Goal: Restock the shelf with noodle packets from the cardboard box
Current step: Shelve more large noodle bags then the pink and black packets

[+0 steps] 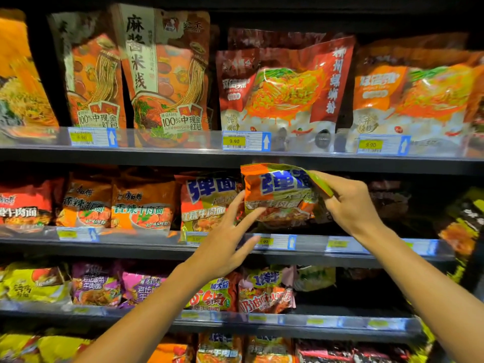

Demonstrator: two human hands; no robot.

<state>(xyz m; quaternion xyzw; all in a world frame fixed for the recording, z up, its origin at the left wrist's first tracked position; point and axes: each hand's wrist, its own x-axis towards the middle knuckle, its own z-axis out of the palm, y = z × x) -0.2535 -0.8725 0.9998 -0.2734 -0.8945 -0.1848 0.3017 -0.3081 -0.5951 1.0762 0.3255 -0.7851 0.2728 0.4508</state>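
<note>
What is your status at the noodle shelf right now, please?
Right hand pinches the orange-and-green foil noodle packet at its top corner. Left hand open, fingers touching its lower edge. Slot behind looks dark, nothing blocking.

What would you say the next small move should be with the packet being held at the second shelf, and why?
Probably ease the orange noodle packet back into the dark gap beside the matching packet. The right hand pinches its upper right corner, the left hand touches its lower left edge with straight fingers, and it hangs tilted above the shelf lip, not yet seated.
</note>
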